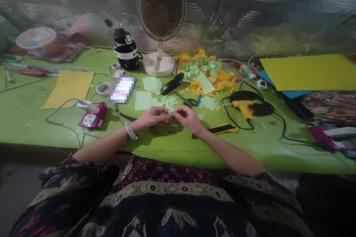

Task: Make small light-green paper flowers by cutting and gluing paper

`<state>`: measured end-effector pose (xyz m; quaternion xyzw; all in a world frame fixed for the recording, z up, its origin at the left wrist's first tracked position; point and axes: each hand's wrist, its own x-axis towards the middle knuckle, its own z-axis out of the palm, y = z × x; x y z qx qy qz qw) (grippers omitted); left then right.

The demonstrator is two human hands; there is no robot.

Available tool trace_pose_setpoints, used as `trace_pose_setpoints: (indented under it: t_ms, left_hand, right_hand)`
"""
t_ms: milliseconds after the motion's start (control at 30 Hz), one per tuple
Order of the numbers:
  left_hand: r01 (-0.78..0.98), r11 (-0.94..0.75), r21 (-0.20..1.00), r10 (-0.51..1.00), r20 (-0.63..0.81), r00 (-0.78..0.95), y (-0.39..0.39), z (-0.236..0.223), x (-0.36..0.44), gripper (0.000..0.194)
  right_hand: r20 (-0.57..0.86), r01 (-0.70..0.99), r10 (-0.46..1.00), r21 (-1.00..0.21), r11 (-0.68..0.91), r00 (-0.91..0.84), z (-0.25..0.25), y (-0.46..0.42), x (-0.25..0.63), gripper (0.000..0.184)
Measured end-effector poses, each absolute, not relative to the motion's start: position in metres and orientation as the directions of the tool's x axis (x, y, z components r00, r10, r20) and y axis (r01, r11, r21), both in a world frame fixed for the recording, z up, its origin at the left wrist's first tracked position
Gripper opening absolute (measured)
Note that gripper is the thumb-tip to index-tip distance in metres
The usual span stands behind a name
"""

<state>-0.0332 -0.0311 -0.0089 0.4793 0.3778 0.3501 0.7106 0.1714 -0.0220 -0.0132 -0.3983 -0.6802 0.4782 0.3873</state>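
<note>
Both my hands meet over the near middle of the green table, pinching a small piece of light green paper between the fingertips. My left hand, with a white watch on its wrist, is closed on the piece from the left. From the right, my right hand is closed on it too. Just beyond the fingers lies a heap of green paper scraps. Scissors rest behind my right hand, and square green sheets lie behind my left. A yellow box cutter sits partly behind my right forearm.
A fan and a black bottle stand at the back. Orange and green paper flowers are piled right of the fan. A yellow glue gun with its cord lies right; a purple power socket and phone lie left.
</note>
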Motion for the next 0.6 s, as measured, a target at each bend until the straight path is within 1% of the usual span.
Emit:
trace_pose_setpoints:
  t_ms: [100, 300, 600]
  left_hand:
    - [-0.117, 0.295, 0.948, 0.867, -0.215, 0.449, -0.0315, -0.012, -0.0321, 0.038]
    - [-0.141, 0.305, 0.942, 0.87, -0.215, 0.444, -0.0311, -0.0142, -0.0308, 0.039]
    - [-0.114, 0.309, 0.944, 0.862, -0.228, 0.454, -0.0313, -0.0129, -0.0305, 0.032]
  right_hand:
    - [0.15, 0.188, 0.908, -0.953, 0.238, -0.392, -0.0139, -0.0216, 0.1722, 0.033]
    - [0.156, 0.203, 0.896, -0.945, 0.258, -0.416, -0.016, -0.0192, 0.1737, 0.024]
    - [0.118, 0.21, 0.897, -0.952, 0.224, -0.426, -0.0111, -0.0202, 0.1737, 0.023]
